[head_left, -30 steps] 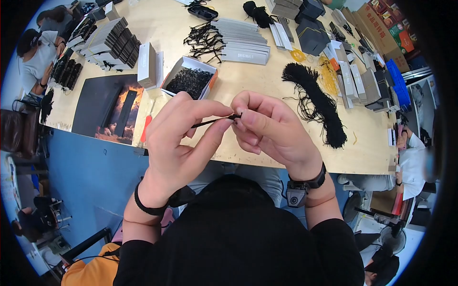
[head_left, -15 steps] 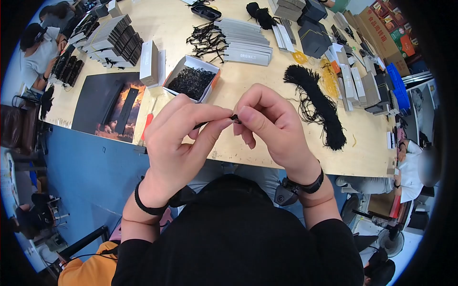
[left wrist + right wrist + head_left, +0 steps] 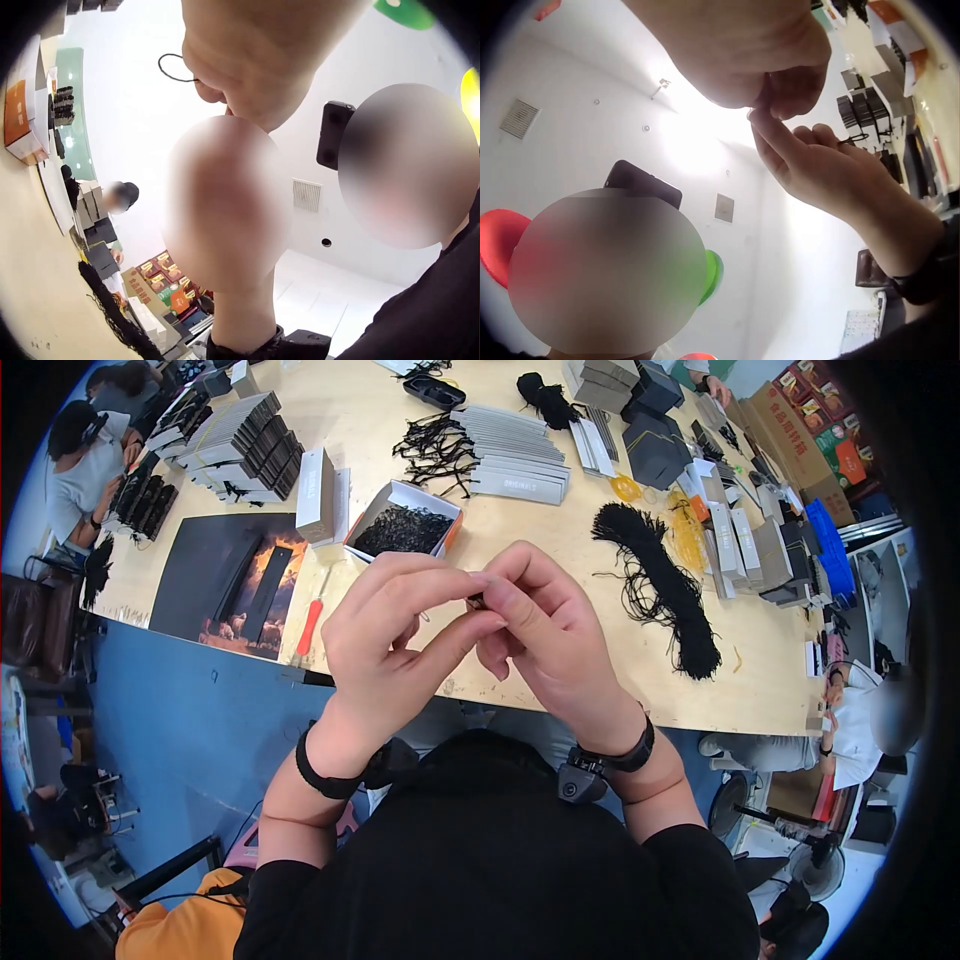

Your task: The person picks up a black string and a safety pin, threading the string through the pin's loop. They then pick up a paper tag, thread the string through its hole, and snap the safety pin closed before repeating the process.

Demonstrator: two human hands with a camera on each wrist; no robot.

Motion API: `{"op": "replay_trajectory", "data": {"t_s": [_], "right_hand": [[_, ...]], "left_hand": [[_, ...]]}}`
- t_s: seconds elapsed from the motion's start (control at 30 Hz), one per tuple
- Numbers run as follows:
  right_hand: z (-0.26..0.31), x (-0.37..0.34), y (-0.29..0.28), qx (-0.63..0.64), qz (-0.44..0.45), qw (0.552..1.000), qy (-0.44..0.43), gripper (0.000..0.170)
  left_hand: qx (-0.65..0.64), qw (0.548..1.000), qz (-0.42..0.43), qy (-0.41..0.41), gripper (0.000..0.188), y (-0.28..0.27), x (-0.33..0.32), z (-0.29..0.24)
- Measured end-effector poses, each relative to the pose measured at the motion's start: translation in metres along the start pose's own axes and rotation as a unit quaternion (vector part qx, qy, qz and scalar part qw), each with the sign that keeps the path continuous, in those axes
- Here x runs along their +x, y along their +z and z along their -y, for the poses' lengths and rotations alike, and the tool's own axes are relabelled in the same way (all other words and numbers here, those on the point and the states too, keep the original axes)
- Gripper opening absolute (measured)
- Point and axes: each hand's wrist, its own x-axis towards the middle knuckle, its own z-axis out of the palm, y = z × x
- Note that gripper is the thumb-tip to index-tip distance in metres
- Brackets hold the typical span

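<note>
In the head view my left hand [image 3: 385, 635] and right hand [image 3: 555, 635] meet over the table's front edge, thumbs and forefingers touching. Between those fingertips is pinched a thin black cord [image 3: 477, 601], mostly hidden by the fingers. A loop of the same cord [image 3: 160, 66] sticks out past the left hand in the left wrist view. Just beyond the hands stands an open white and orange box [image 3: 453, 538], filled with small black pieces. To the right of my right hand lies a thick bundle of black cords [image 3: 665, 595].
Grey printed strips [image 3: 520, 455] with black strings lie fanned at the back. Stacked grey pieces [image 3: 235, 445] stand at left, near a dark picture sheet [image 3: 205, 575] and a red-handled tool [image 3: 311, 628]. Dark boxes [image 3: 657, 450] and yellow bands [image 3: 687, 530] are at right. Other people sit around.
Both hands have drawn closer together, the left shifting right and the right shifting left. The straight length of black cord that showed below the left forefinger is now hidden.
</note>
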Motion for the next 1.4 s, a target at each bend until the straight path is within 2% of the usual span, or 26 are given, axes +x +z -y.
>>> {"op": "replay_trajectory", "data": {"t_s": [0.03, 0.1, 0.23, 0.3, 0.33, 0.4, 0.53, 0.63, 0.7, 0.77, 0.8, 0.87, 0.9, 0.97, 1.03, 1.27, 1.37, 1.4], "right_hand": [[0.0, 0.0, 0.0, -0.013, 0.009, 1.0, -0.008, 0.014], [-0.002, 0.0, 0.0, -0.007, 0.019, 1.0, -0.011, 0.014], [-0.002, 0.001, -0.001, 0.011, 0.02, 1.0, -0.008, 0.014], [-0.001, 0.002, 0.003, -0.01, 0.005, 0.999, -0.035, 0.014], [-0.001, 0.002, 0.004, -0.03, -0.009, 0.998, -0.061, 0.013], [0.001, 0.002, 0.002, -0.036, -0.008, 0.996, -0.077, 0.013], [0.0, 0.003, -0.001, -0.056, 0.005, 0.99, -0.126, 0.012], [0.0, 0.002, -0.002, -0.058, 0.011, 0.99, -0.13, 0.013], [-0.001, 0.002, -0.005, -0.068, 0.012, 0.991, -0.117, 0.013], [0.0, 0.002, -0.007, -0.079, 0.012, 0.991, -0.103, 0.014], [0.002, 0.002, -0.009, -0.067, 0.028, 0.994, -0.08, 0.014], [0.006, 0.003, -0.012, -0.055, 0.046, 0.996, -0.056, 0.014], [0.008, 0.004, -0.013, -0.033, 0.065, 0.997, -0.027, 0.014], [0.01, 0.003, -0.013, -0.012, 0.084, 0.996, 0.001, 0.014], [0.009, 0.003, -0.011, -0.102, 0.061, 0.991, -0.063, 0.014], [0.004, 0.002, -0.005, -0.149, 0.031, 0.979, -0.135, 0.01], [0.004, 0.003, -0.006, -0.169, 0.026, 0.972, -0.159, 0.012], [0.004, 0.002, -0.007, -0.147, 0.025, 0.981, -0.126, 0.013]], "left_hand": [[0.0, 1.0, 0.0, 0.001, 0.026, 0.001, -0.001, 0.003], [0.043, 0.991, -0.071, 0.107, 0.024, 0.004, -0.002, 0.011], [0.041, 0.987, -0.073, 0.138, 0.024, 0.004, -0.001, 0.009], [-0.046, 0.991, -0.076, 0.105, 0.022, 0.007, 0.001, 0.011], [-0.046, 0.99, -0.075, 0.107, 0.022, 0.006, 0.002, 0.006], [-0.109, 0.986, -0.088, -0.088, 0.021, 0.003, 0.002, -0.009], [-0.031, 0.998, -0.048, -0.028, 0.02, 0.002, -0.003, 0.001], [-0.049, 0.997, -0.048, -0.038, 0.021, 0.003, -0.004, -0.001], [-0.054, 0.997, -0.049, -0.033, 0.021, 0.002, -0.003, 0.002], [-0.011, 0.998, -0.031, 0.047, 0.02, -0.001, -0.002, 0.007], [-0.011, 0.998, -0.031, 0.047, 0.02, -0.001, -0.002, 0.005], [-0.124, 0.991, -0.026, -0.049, 0.018, -0.001, -0.004, -0.002], [-0.125, 0.991, -0.026, -0.049, 0.018, -0.002, -0.004, 0.0], [-0.145, 0.982, 0.016, -0.12, 0.016, -0.004, -0.005, 0.005], [-0.173, 0.976, 0.026, -0.129, 0.016, -0.004, -0.004, 0.005], [-0.307, 0.93, 0.005, -0.202, 0.011, 0.001, -0.006, -0.002], [-0.246, 0.955, -0.005, -0.166, 0.01, 0.001, -0.005, -0.003], [-0.247, 0.955, -0.005, -0.165, 0.01, -0.002, -0.005, -0.003]]}}
